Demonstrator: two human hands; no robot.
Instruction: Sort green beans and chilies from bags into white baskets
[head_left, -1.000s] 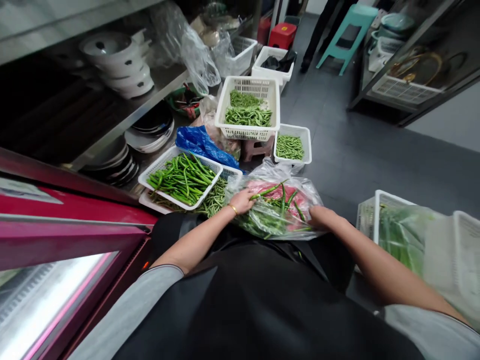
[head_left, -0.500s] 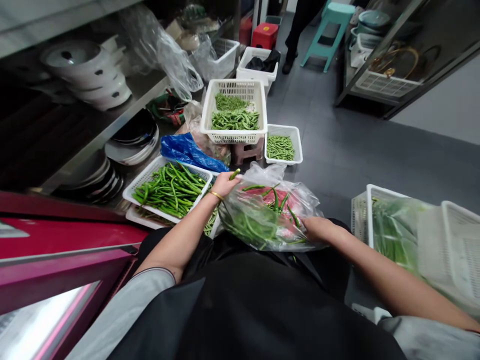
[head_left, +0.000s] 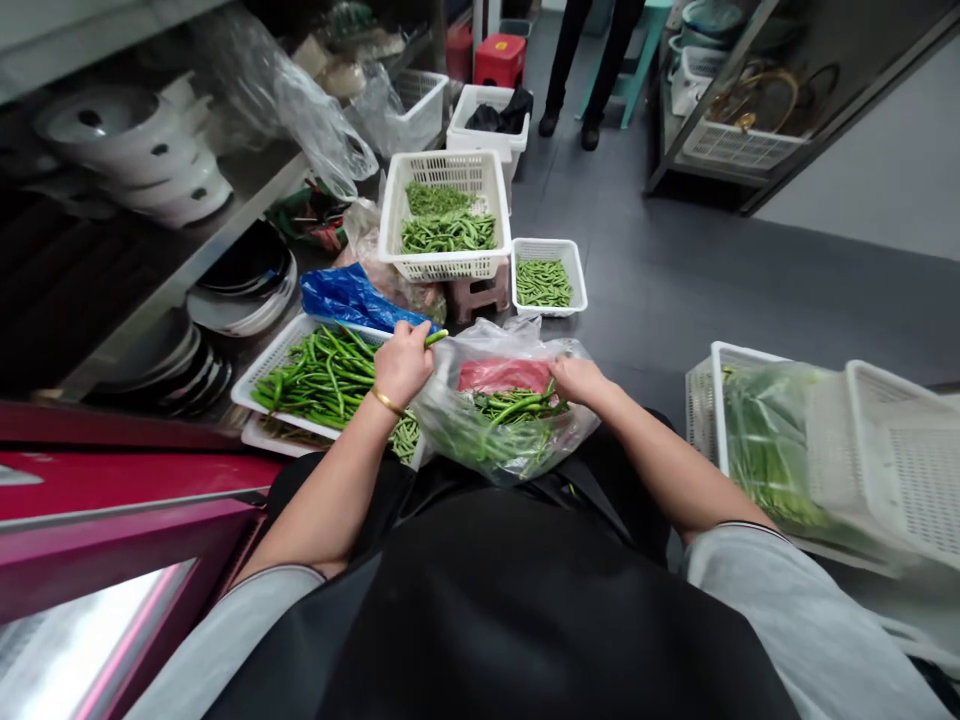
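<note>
A clear plastic bag (head_left: 450, 425) with long green peppers (head_left: 517, 404) and a red patch inside rests on my lap, its mouth facing up. My left hand (head_left: 405, 362), with a gold bangle at the wrist, is closed around a green pepper (head_left: 436, 338) whose end sticks out to the right, at the bag's left edge. My right hand (head_left: 579, 380) is closed at the bag's right edge; its fingertips are partly hidden against the peppers and plastic. Left of the bag, a white basket (head_left: 247, 388) holds many long green peppers (head_left: 322, 378).
Ahead stand a large white basket (head_left: 390, 215) of green pods on a stool (head_left: 480, 292) and a smaller basket (head_left: 579, 275). Shelves with dishes (head_left: 172, 165) line the left. Baskets (head_left: 716, 400) with bagged greens sit right. A person's legs (head_left: 600, 70) show behind.
My right hand has moved left and up along the bag, and my left hand has shifted left. The bag is more upright and gathered. Both of the other person's legs now show.
</note>
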